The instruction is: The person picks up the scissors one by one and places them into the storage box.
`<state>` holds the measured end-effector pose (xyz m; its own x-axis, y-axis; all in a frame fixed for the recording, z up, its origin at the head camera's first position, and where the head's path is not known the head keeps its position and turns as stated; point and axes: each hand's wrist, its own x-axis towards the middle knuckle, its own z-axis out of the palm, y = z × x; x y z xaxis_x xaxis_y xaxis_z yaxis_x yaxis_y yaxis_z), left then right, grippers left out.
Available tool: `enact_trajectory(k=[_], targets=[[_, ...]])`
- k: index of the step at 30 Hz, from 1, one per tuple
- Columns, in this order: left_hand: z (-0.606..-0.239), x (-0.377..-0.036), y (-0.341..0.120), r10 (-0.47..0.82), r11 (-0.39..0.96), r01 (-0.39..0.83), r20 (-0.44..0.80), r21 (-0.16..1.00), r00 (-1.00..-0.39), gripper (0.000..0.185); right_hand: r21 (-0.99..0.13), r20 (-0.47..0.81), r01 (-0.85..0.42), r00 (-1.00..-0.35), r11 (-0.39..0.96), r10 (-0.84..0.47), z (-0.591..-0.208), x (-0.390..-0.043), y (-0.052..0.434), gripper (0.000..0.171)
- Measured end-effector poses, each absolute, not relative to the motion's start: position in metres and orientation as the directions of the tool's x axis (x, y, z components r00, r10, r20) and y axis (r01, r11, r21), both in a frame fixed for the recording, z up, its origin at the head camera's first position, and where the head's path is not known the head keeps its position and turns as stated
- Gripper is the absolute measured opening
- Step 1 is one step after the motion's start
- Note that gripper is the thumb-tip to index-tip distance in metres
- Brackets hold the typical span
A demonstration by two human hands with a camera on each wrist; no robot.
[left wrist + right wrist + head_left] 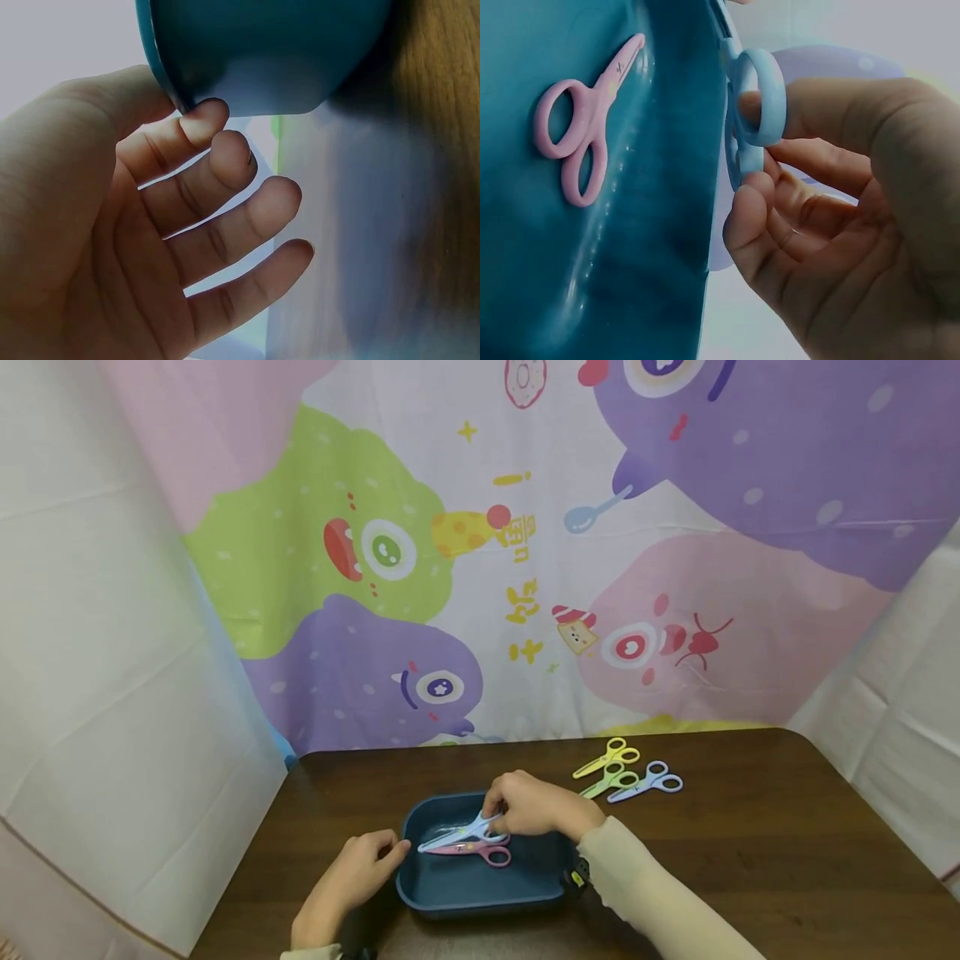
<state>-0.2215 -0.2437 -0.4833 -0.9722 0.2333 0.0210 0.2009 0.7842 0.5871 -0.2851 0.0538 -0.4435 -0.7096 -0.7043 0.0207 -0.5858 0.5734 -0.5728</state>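
**Scissors going into the blue tray: second pair in hand**

Scissors are being gathered from the counter (750,860) into a dark blue tray (450,893) that sits low in the frame, a little left of centre. It looks like the placing step for one pair.

The right hand (536,806) reaches over the tray's far rim and pinches the loops of the light blue scissors (461,835); the right wrist view shows thumb and fingers curled round the handle rings, blades pointing down into the tray. The left hand (352,877) rests against the tray's left rim with fingers loosely bent, one fingertip touching the edge, gripping nothing, and seems to steady it.

Pink scissors (480,853) already lie flat on the tray floor, just below the blue pair. Three more pairs wait on the counter to the upper right of the tray: yellow scissors (609,757), green scissors (611,779) and pale blue scissors (648,782), lying close together.

The next move, as I judge it, calls for lowering the held pair beside the pink one and letting the loops go.
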Motion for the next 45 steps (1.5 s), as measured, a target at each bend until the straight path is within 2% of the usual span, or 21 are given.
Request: enact_trajectory(k=[7,14,22,28,32,45], targets=[[-0.486,-0.222,-0.24,0.277,0.758,0.238,0.031,0.607,-0.96,0.035,-0.577,0.056,-0.589,-0.72,0.566,-0.692,-0.446,-0.285,0.053,0.014],[-0.484,-0.222,-0.238,0.274,0.764,0.231,0.021,0.603,-0.962,0.035,-0.563,0.115,-0.615,-0.72,0.552,-0.685,-0.454,-0.291,0.054,0.011],[-0.485,-0.223,-0.239,0.284,0.765,0.239,0.02,0.598,-0.958,0.036,-0.571,0.092,-0.601,-0.724,0.559,-0.684,-0.461,-0.294,0.048,0.01],[-0.484,-0.223,-0.239,0.287,0.768,0.239,0.014,0.594,-0.958,0.036,-0.568,0.072,-0.586,-0.734,0.578,-0.675,-0.468,-0.294,0.046,0.001],[-0.482,-0.223,-0.24,0.288,0.759,0.238,0.014,0.606,-0.957,0.036,-0.573,0.078,-0.591,-0.729,0.568,-0.68,-0.47,-0.294,0.045,0.005],[-0.481,-0.221,-0.24,0.279,0.759,0.218,-0.003,0.613,-0.96,0.036,-0.664,0.104,-0.559,-0.727,0.497,-0.679,-0.47,-0.295,0.046,0.005]])
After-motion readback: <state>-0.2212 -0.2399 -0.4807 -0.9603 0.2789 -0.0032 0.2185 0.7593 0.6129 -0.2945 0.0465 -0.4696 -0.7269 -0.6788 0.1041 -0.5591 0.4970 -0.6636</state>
